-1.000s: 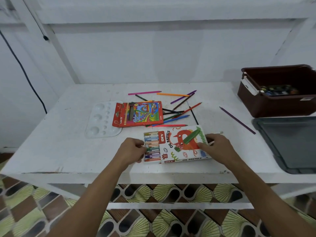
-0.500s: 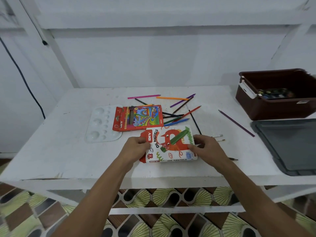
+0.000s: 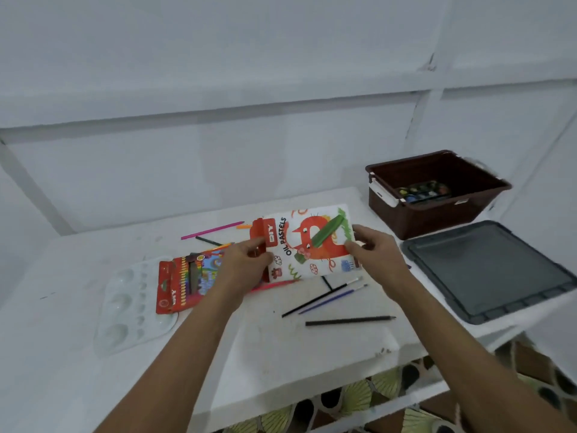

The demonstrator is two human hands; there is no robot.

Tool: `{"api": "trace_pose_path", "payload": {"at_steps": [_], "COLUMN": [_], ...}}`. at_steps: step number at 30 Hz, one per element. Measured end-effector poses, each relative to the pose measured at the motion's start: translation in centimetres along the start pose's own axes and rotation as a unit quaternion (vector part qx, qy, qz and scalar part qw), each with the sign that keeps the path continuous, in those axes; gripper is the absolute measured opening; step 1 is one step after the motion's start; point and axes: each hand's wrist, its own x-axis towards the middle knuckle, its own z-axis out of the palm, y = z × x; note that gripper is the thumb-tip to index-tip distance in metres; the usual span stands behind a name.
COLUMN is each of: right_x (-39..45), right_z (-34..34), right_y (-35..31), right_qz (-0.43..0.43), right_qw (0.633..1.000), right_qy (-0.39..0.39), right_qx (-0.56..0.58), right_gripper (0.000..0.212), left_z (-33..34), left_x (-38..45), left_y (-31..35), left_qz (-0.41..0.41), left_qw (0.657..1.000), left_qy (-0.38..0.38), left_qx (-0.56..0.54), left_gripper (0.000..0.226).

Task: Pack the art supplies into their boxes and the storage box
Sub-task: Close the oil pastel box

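White wall behind, white tabletop up front. Both hands on the oil pastels box, lifted off the surface: left hand gripping the red flap end, fingers curled round it; right hand pinching the opposite end. Back right, brown storage box open, one watercolour paint set lying inside. Just beside it, nearer the front, grey lid flat on the tabletop. Left of the hands, red colour pencil box, resting partly on one clear paint palette. Loose items: pink pencil at the back with a black one and an orange tip near it, another pink one poking out under the pastels box, exact pencil count hidden by the lifted box. Nearer the front, two thin brushes lying side by side, one black pencil just below them.
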Motion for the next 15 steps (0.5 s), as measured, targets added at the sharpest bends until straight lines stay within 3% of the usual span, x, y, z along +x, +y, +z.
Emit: {"api": "trace_pose_path", "payload": {"at_steps": [4,7,9,15], "right_x": [3.8,7.9,10.7,18.6], "right_z": [-6.7,-12.9,-17.1,-26.4], "right_y": [-0.5,-0.6,-0.2,1.7], "right_qz": [0.005,0.004,0.016,0.042], "right_qw": [1.000,0.999,0.998,0.994], "right_qy": [0.030,0.033,0.037,0.022], "right_qx": [-0.007,-0.024,-0.045,-0.098], "right_gripper": [0.029,0.030,0.032,0.036], "left_z": [5.7,11.1,14.9,24.9], "left_x": [3.0,5.6,7.5,12.8], "left_y": [4.0,8.2,10.9,16.8], "left_qz": [0.051,0.053,0.045,0.031], "left_qw": [0.998,0.998,0.999,0.998], "left_qy": [-0.017,-0.016,-0.028,-0.053], "left_qx": [0.024,0.006,0.005,0.014], "left_gripper": [0.031,0.069,0.081,0.029]}}
